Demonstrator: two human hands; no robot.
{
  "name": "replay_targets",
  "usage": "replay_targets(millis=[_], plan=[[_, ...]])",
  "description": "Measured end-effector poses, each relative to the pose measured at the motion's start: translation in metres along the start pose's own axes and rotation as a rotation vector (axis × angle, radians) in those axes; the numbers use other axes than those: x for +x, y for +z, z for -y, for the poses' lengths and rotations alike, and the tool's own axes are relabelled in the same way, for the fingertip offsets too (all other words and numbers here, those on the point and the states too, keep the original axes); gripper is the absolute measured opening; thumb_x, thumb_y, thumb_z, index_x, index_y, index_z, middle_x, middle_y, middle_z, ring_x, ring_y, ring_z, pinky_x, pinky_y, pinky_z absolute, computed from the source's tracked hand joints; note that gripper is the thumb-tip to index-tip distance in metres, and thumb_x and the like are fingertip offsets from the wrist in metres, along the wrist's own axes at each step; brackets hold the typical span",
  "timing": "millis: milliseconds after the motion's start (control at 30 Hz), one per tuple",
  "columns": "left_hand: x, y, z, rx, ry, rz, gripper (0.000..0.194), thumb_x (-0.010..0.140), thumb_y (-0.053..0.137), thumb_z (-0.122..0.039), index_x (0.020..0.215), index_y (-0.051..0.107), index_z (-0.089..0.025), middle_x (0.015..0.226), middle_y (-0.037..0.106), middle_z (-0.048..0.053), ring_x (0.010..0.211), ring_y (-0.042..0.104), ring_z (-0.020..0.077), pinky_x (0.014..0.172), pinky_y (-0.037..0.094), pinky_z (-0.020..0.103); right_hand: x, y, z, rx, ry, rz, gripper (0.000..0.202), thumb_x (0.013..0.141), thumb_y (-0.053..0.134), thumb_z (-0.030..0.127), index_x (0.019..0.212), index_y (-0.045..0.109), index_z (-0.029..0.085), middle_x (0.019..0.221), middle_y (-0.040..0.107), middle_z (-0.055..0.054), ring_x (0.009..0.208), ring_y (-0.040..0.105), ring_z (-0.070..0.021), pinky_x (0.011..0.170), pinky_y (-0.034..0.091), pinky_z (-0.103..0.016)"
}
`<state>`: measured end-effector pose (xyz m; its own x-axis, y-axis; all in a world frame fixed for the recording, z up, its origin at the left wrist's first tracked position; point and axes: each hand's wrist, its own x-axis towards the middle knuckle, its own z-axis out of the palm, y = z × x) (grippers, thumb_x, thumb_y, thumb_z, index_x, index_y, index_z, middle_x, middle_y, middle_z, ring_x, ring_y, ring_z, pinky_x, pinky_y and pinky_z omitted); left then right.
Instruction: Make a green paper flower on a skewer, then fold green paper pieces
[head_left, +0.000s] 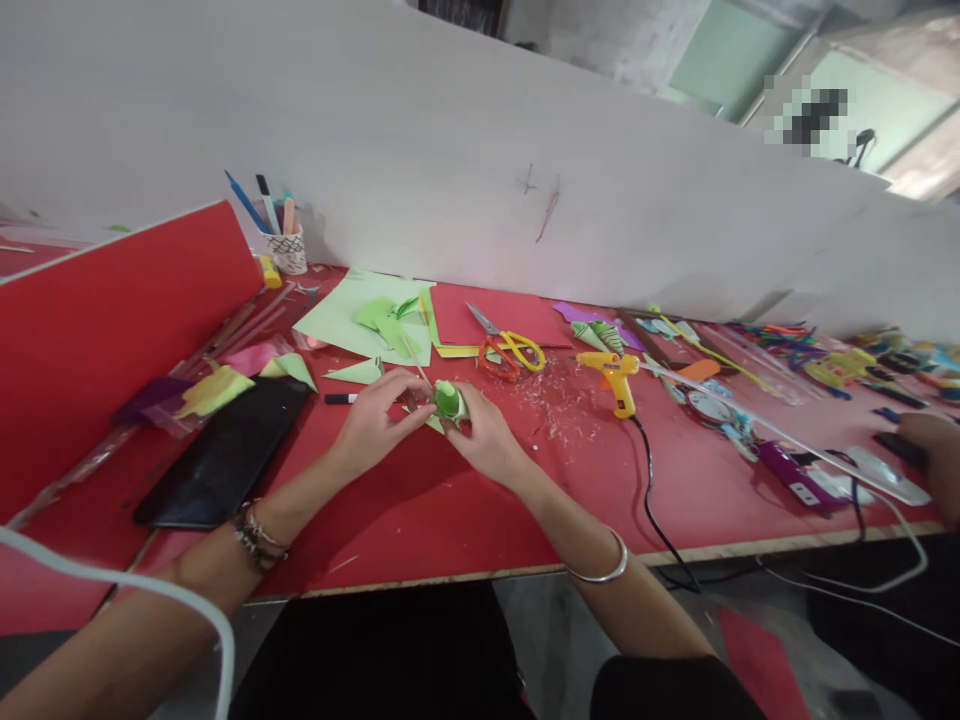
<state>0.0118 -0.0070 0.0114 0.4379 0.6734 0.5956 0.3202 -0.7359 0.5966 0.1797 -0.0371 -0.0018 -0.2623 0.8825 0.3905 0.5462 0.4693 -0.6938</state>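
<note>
A small piece of rolled green paper is held over the red table, between my two hands. My right hand is closed around its right side, thumb in front. From the left, the fingertips of my left hand pinch at its edge. A thin stick slants up from beside my left fingertips; whether they grip it is hard to tell. Behind my left hand lies a black-and-white marker. Folded pale green paper rests just beyond, with scissors with red and yellow handles farther back.
To the right stands a yellow glue gun, its black cord running over the table edge. A black phone lies left. A pen cup stands by the white partition. Another person's hand is at far right, near a purple power strip.
</note>
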Motion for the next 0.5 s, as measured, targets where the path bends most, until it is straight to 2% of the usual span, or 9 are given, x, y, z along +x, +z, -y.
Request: replay_targets(millis=[233, 367, 500], plan=[[-0.0023, 0.0035, -0.0035, 0.049, -0.024, -0.097, 0.006, 0.078, 0.056, -0.022, 0.077, 0.055, -0.016, 0.072, 0.055, 0.0, 0.064, 0.05, 0.0099, 0.061, 0.041, 0.022, 0.0007, 0.0048, -0.0031, -0.005, -0.031, 0.02, 0.034, 0.073, 0.046, 0.011, 0.106, 0.044, 0.016, 0.098, 0.055, -0.008, 0.089, 0.051, -0.0184, 0.079, 0.042, -0.032], [-0.0031, 0.0052, -0.0036, 0.053, -0.053, -0.091, 0.006, 0.077, 0.056, -0.022, 0.079, 0.055, -0.016, 0.072, 0.055, 0.0, 0.064, 0.05, 0.0102, 0.06, 0.042, 0.022, 0.0014, 0.0057, -0.0018, 0.012, -0.026, 0.032, 0.035, 0.073, 0.046, 0.009, 0.107, 0.045, 0.016, 0.1, 0.055, -0.008, 0.09, 0.051, -0.0183, 0.08, 0.041, -0.032], [-0.0018, 0.0023, -0.0006, 0.03, -0.012, -0.067, 0.007, 0.079, 0.052, -0.019, 0.084, 0.056, -0.017, 0.084, 0.054, 0.002, 0.07, 0.051, 0.0109, 0.065, 0.044, 0.024, 0.0009, 0.0045, -0.0008, 0.073, 0.023, 0.03, 0.031, 0.072, 0.045, 0.01, 0.102, 0.048, 0.015, 0.091, 0.057, -0.005, 0.08, 0.054, -0.0148, 0.071, 0.042, -0.026]])
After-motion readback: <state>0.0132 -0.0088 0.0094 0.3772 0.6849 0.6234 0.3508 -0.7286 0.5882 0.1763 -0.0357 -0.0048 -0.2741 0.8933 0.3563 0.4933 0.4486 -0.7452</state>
